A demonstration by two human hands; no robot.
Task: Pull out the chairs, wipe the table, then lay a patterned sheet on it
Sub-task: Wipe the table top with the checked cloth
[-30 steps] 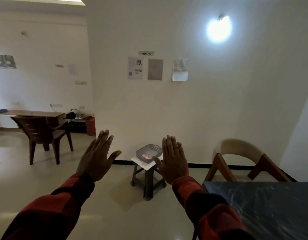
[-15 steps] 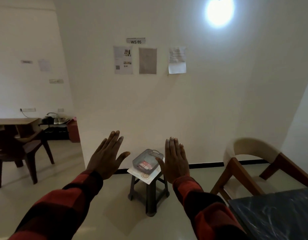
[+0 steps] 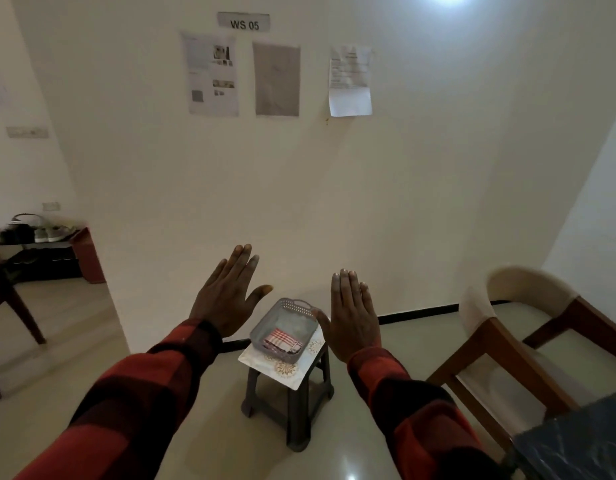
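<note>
Chair (image 3: 528,341), likely stiff and fairly heavy, is being left untouched right of the flat, empty-fingered left hand (image 3: 226,299) and right hand (image 3: 351,317), its curved backrest being judged the best hold.

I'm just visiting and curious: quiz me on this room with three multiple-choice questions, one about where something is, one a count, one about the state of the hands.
1. Where is the grey basket?
A. on the dark table
B. on the stool
C. on the floor

2. How many papers hang under the WS 05 sign?
A. three
B. one
C. five

3. What are the hands doing?
A. gripping the chair
B. holding a cloth
C. raised, flat, holding nothing

Answers: 1 B, the basket sits atop the stool. 2 A, three sheets side by side. 3 C, left hand and right hand show straight fingers in the air.
</note>
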